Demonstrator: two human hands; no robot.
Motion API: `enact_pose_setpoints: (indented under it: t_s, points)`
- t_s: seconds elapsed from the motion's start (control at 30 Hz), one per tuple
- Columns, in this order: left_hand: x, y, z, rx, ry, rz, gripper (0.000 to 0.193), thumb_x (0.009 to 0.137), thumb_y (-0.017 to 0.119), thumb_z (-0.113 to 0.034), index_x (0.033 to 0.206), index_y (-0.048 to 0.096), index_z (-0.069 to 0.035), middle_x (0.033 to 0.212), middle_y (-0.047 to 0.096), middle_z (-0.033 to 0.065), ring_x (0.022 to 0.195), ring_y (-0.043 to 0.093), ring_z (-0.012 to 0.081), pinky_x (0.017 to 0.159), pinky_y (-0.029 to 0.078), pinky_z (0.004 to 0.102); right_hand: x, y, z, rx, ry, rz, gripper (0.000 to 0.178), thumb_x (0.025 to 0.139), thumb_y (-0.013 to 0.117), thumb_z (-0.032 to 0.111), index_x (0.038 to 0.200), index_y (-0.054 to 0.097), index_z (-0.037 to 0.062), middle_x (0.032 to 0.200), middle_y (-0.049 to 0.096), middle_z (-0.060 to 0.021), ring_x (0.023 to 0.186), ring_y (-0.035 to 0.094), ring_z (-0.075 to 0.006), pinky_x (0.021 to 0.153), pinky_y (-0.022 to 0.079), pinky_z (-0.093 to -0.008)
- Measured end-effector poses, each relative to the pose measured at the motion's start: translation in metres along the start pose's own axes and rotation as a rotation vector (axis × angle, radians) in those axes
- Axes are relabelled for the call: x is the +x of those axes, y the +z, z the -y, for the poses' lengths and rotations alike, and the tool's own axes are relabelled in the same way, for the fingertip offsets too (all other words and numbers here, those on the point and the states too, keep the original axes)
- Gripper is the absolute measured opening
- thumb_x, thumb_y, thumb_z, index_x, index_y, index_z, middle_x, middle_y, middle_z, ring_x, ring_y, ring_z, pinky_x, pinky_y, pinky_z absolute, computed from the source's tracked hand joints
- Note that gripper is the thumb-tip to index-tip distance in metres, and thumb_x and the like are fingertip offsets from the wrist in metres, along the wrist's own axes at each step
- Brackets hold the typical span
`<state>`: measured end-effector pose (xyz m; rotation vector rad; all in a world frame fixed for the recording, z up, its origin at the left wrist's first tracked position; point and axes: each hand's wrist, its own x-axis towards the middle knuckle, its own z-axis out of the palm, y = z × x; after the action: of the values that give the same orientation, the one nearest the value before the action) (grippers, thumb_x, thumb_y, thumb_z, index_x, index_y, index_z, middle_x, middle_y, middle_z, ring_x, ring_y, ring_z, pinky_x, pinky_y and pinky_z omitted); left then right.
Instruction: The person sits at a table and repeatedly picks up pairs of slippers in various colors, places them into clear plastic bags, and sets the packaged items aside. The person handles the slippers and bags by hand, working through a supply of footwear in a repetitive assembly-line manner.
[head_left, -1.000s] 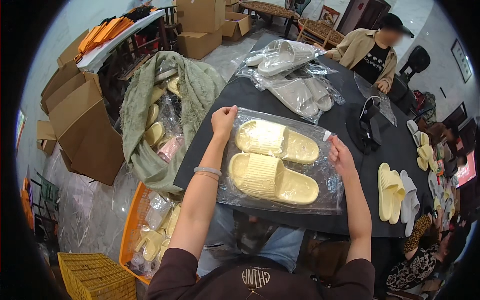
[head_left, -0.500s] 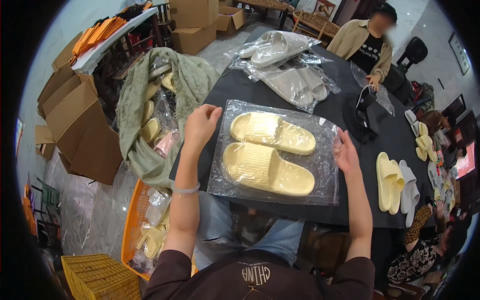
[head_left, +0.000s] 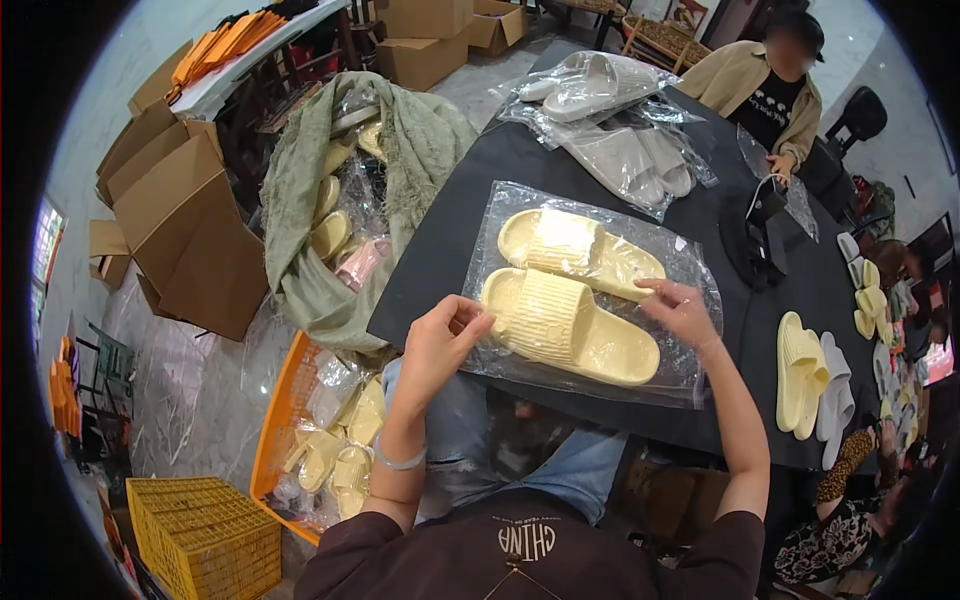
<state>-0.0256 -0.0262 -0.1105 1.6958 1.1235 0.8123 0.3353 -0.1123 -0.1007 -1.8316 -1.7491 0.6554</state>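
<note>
- Two yellow slippers (head_left: 553,318) in one clear bag (head_left: 677,375), on black table (head_left: 432,268).
- Toes left; long axes near-parallel, dipping rightward.
- Left hand (head_left: 440,345): narrow curl, cannot tell grip.
- Right hand (head_left: 686,314): fingers bent over bag, grip unclear.

Dark shirt (head_left: 440,560), short sleeves | blue jeans (head_left: 575,470) | 1 pale bangle (head_left: 402,465)

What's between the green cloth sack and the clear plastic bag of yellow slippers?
In the head view, a strip of black tabletop, with the left hand at its near end.
</note>
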Motion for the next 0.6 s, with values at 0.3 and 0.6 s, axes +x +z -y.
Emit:
enact_pose_setpoints:
  t_s: [0.3, 0.6]
  points:
    - [-0.016, 0.006, 0.014, 0.036, 0.034, -0.139, 0.022, 0.078, 0.073, -0.016, 0.080, 0.058, -0.001, 0.080, 0.057, 0.0046, 0.076, 0.054, 0.0140, 0.068, 0.044, 0.0266, 0.043, 0.039, 0.034, -0.375, -0.351, 0.174, 0.074, 0.073, 0.073, 0.043, 0.132, 0.047, 0.0065, 0.135, 0.044, -0.0196, 0.128, 0.038, -0.0372, 0.108, 0.029, -0.0454]
    - [-0.044, -0.021, 0.038, 0.309, 0.142, -0.193, 0.024, 0.071, 0.076, -0.017, 0.071, 0.056, -0.003, 0.092, 0.056, 0.0092, 0.094, 0.050, 0.0263, 0.084, 0.040, 0.0368, 0.068, 0.041, 0.015, -0.392, -0.524, 0.057, 0.053, 0.073, 0.070, 0.030, 0.116, 0.056, 0.0021, 0.119, 0.052, -0.0174, 0.114, 0.048, -0.0353, 0.095, 0.040, -0.0439]
